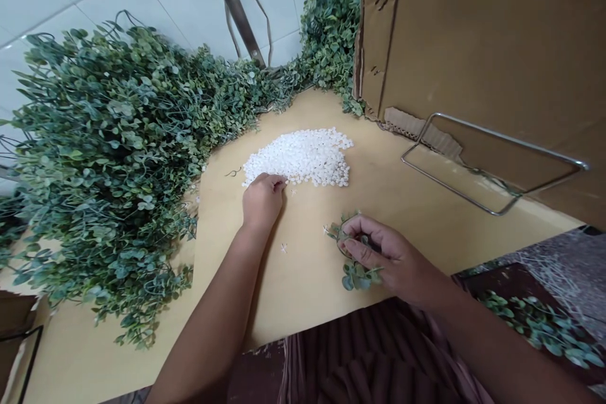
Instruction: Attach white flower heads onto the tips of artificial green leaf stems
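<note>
A heap of small white plastic pieces lies on the tan paper-covered surface. At its near left edge, my left hand is closed, thumb and fingertips pinched by the pieces; what sits between them is too small to make out. My right hand, closer to me, grips a sprig of artificial greenery between thumb and fingers. Its small green leaves stick out above and below the hand, and a white tip shows at its left end. A loose white star-shaped bit rests between my hands.
Piled artificial foliage covers the left side, with more greenery at the back. A cardboard box stands on the right, a bent metal wire frame before it. Leafy sprigs lie lower right. A strap-like handle leans against the tiled wall.
</note>
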Motion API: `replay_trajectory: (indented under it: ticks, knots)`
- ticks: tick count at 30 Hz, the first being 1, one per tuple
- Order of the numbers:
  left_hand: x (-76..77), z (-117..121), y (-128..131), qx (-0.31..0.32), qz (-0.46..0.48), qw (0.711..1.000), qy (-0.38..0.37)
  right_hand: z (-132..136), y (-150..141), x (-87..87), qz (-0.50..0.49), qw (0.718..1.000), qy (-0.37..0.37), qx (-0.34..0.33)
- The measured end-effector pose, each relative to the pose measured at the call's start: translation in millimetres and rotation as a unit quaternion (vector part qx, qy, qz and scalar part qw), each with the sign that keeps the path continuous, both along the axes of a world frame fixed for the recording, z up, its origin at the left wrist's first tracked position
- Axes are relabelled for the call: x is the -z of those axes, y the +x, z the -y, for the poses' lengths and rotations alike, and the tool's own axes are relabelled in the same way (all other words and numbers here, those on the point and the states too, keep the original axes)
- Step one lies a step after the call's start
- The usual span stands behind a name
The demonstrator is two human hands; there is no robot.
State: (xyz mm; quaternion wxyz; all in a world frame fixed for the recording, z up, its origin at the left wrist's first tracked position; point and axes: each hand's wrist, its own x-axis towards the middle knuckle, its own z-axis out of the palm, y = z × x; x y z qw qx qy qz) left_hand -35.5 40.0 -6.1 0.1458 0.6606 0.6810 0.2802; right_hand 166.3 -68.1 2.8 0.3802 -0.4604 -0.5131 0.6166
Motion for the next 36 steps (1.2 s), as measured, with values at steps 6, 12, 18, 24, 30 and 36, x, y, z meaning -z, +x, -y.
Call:
replay_trajectory:
  ticks: [6,12,18,24,30,36]
  knots:
    - [-18.5,16.8,-2.1,-0.035,0.170,0.985,-0.022,-0.5,-2.7,-2.1,-0.062,0.995,-0.082,0.019]
    - [-26.7,68.8,21.1,-0.033,0.498,0.856,-0.137,-2.9,-7.9,4.9,-0.035,0.997,-0.019,0.059]
    - [-13.8,60.3,25.9,-0.084,0.472,0.871,-0.109,-2.2,-13.3,5.6,-0.038,0.997,-0.031,0.061]
    - [-16.0,81.6,20.4,-0.024,0.408,0.908,-0.089,-2.5,0.0,8.2,-0.119,0.986,-0.053,0.102]
    - [-10.8,111.3,26.4,0.090,0.258,0.960,-0.067,-9.1,16.7,15.1,-0.264,0.938,-0.087,0.208]
    - [-12.4,115.9,39.9,0.212,0.114,0.970,-0.020,-10.7,20.7,13.5,-0.345,0.894,-0.131,0.255]
